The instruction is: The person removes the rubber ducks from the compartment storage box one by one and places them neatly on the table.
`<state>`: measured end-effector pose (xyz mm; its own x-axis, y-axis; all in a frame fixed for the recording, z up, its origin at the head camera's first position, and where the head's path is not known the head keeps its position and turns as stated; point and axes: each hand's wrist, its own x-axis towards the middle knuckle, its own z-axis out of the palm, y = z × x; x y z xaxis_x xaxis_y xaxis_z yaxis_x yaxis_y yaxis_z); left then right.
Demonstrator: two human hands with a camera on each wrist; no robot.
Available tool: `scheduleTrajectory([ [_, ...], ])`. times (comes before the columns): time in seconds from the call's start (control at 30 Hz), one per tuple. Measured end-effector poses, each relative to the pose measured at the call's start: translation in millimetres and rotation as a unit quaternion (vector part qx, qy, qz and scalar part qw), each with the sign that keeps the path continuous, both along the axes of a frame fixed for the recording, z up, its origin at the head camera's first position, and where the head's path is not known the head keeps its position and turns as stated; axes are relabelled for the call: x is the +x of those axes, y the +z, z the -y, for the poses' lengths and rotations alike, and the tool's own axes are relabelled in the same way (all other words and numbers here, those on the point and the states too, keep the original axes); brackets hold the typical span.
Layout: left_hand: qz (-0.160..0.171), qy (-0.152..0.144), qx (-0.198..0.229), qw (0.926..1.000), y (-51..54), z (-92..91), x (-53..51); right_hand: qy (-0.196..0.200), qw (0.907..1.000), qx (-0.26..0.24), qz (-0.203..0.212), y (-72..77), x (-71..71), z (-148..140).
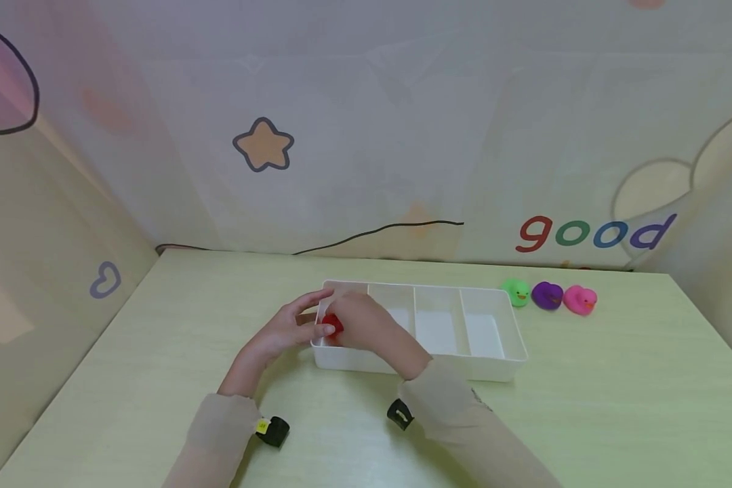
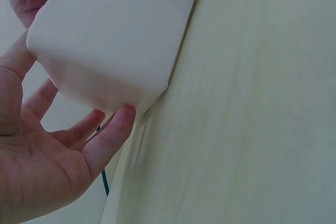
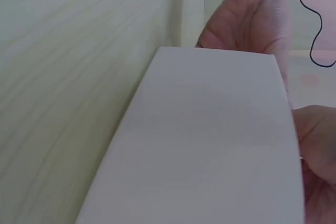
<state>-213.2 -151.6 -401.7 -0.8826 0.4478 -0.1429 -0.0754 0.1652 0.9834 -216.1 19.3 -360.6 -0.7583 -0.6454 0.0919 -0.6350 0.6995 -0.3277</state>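
Note:
A white divided box (image 1: 463,367) lies lengthwise across the table, its compartments in one row. My left hand (image 1: 283,332) holds the box's left end, thumb by the front rim and forefinger at the back corner. In the left wrist view, fingertips of the left hand (image 2: 58,156) press the outer end wall of the box (image 2: 121,30). Over the leftmost compartment, my right hand (image 1: 362,322) pinches a small red toy (image 1: 335,324), mostly covered by fingers. The right wrist view shows mainly the box's long front wall (image 3: 199,140), with the right hand (image 3: 317,145) beyond its rim.
Three rubber ducks stand beyond the box's right end: a green duck (image 1: 516,292), a purple duck (image 1: 547,296) and a pink duck (image 1: 581,299). A printed cloth (image 1: 372,149) hangs behind the pale table (image 1: 128,379). Each wrist wears a small black device.

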Motion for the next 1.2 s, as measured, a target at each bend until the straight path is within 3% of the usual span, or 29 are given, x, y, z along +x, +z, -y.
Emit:
scheduleTrajectory([
  [0.3, -0.022, 0.004, -0.017, 0.9996, 1.8, -0.1, -0.4, -0.009, 0.9962, -0.086, -0.004, 11.2, 10.9, -18],
  [0.57, -0.015, 0.006, -0.019, 0.9997, 1.3, -0.3, -0.8, -0.020, 0.9901, -0.139, -0.005, 16.6, 20.1, -35],
  [0.97, -0.006, 0.022, -0.039, 0.9990, 0.0, -2.1, -2.0, -0.030, 0.9745, -0.223, 0.001, 18.9, 26.1, -74],
  [1.2, -0.013, 0.017, -0.031, 0.9993, -0.7, -2.1, -1.0, -0.067, 0.9554, -0.285, 0.042, 18.1, 30.6, -97],
])
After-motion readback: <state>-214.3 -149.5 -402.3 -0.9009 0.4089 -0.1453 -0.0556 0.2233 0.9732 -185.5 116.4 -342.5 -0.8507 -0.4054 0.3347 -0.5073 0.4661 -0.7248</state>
